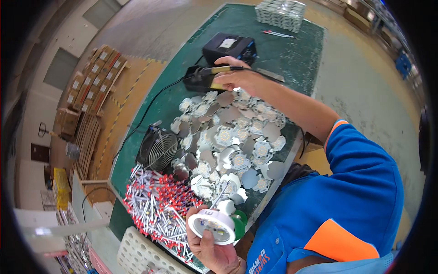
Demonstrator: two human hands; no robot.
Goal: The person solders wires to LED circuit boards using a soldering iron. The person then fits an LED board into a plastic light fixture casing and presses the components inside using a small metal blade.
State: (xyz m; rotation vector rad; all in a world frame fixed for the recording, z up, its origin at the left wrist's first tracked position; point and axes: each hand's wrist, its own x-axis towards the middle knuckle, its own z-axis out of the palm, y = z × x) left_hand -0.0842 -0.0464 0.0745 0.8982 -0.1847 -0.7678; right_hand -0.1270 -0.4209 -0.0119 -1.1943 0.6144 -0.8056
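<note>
My left hand (212, 249) grips a white round LED lamp (212, 228), thumb on its open face, where a board with small LEDs shows. A green round thing (239, 223) sits just behind the lamp; what it is I cannot make out. At the far side of the table, my right hand (235, 75) is closed around a soldering iron (219, 70). Its tip end lies at a dark iron stand (194, 82), and its cord runs back over my forearm. Between my hands spreads a pile of white and silver LED boards (228, 137).
A heap of white sticks with red ends (157, 205) lies left of the lamp, beside a small round-grilled fan (159, 150). Behind the stand is a black box-shaped unit (228, 48). White stacked trays (280, 16) stand at the green table's (292, 55) far end. Cartons (93, 80) sit on a pallet.
</note>
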